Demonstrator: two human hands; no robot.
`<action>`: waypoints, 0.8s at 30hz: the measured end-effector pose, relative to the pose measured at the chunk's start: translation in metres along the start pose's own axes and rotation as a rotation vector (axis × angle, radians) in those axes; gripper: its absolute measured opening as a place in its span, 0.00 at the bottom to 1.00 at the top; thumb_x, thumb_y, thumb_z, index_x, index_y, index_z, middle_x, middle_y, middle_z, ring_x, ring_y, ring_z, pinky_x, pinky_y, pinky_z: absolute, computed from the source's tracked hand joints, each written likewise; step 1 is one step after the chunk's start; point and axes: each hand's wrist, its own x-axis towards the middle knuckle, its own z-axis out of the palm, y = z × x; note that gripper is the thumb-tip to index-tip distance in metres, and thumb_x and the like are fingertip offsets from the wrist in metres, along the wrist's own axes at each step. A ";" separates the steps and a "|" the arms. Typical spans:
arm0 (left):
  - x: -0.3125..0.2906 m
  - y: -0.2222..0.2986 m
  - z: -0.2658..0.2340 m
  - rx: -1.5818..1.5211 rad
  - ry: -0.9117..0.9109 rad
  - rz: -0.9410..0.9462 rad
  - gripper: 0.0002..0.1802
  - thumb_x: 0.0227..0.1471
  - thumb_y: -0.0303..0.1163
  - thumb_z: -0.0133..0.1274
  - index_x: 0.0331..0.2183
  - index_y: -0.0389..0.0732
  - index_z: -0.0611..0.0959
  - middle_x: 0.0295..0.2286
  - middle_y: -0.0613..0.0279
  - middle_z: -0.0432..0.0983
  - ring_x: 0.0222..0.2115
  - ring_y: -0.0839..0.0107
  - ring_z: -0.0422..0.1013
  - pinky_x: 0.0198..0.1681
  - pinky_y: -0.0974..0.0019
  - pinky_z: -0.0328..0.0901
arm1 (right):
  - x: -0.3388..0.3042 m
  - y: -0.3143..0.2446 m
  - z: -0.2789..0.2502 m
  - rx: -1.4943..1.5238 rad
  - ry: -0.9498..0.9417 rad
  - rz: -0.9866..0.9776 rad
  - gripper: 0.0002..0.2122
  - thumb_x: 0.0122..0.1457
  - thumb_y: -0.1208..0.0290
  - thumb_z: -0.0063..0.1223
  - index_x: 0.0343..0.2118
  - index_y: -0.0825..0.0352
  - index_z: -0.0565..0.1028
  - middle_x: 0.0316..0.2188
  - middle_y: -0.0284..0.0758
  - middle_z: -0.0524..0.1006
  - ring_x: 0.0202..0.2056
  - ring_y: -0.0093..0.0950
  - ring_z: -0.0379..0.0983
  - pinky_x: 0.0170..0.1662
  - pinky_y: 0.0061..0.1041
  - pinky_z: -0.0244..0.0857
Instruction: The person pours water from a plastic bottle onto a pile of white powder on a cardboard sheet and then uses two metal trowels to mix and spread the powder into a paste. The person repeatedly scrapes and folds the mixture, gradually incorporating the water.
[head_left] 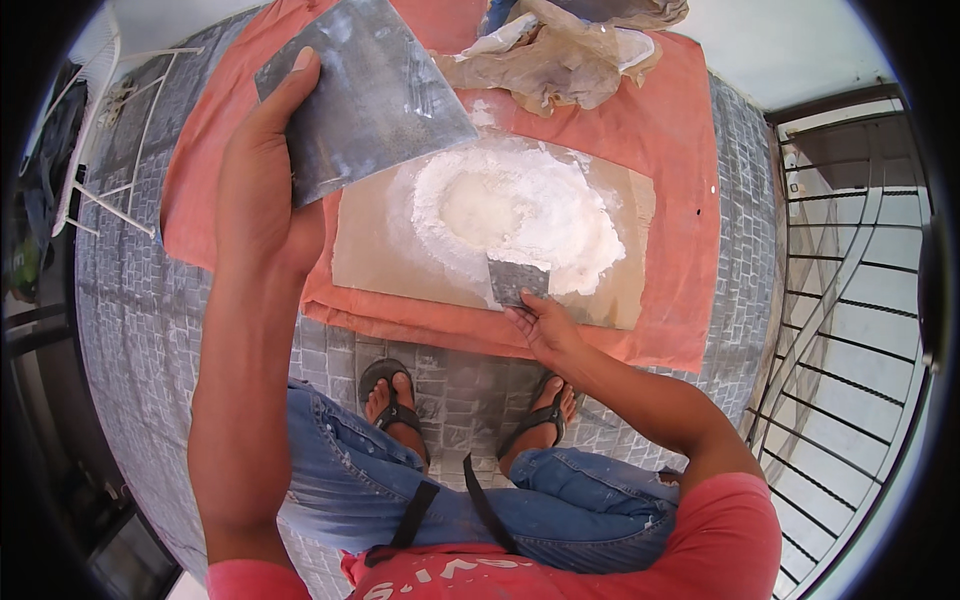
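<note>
Held up at the upper left, a large flat grey metal plate (370,105) is smeared with white. My left hand (268,145) grips its left edge, thumb on top and the other fingers hidden beneath. My right hand (545,325) pinches a small square grey scraper (518,283) by its near edge. The blade's far side meets the near rim of a white powder heap (570,225). A shallow hollow in the heap holds a paler, wet-looking patch (482,208). Under the powder lies a brown cardboard sheet (375,250).
An orange cloth (680,190) spreads beneath the cardboard over grey paving (130,260). Crumpled paper sacks (570,65) lie at the far side. A metal railing (850,270) runs along the right, and a white wire rack (125,150) stands at left. My sandalled feet (400,400) are close to the cloth.
</note>
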 end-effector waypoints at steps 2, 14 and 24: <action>0.000 0.000 -0.001 0.006 -0.015 -0.015 0.16 0.66 0.36 0.64 0.50 0.38 0.86 0.46 0.65 0.84 0.48 0.74 0.80 0.57 0.66 0.72 | 0.001 0.006 -0.006 -0.060 0.011 0.024 0.07 0.73 0.71 0.58 0.47 0.68 0.78 0.44 0.36 0.82 0.43 0.28 0.81 0.51 0.27 0.81; -0.005 0.001 0.001 -0.007 -0.017 -0.013 0.16 0.66 0.37 0.63 0.47 0.35 0.85 0.42 0.62 0.84 0.42 0.71 0.81 0.49 0.63 0.77 | 0.036 0.059 0.015 -0.006 -0.093 0.075 0.08 0.73 0.71 0.58 0.49 0.68 0.76 0.43 0.35 0.82 0.42 0.28 0.80 0.45 0.26 0.81; -0.003 0.001 -0.001 0.003 -0.008 -0.001 0.15 0.66 0.38 0.63 0.46 0.35 0.86 0.41 0.62 0.85 0.41 0.73 0.81 0.48 0.64 0.76 | 0.011 0.041 0.046 0.000 -0.068 0.105 0.06 0.73 0.69 0.58 0.46 0.65 0.77 0.41 0.34 0.81 0.42 0.27 0.81 0.46 0.27 0.81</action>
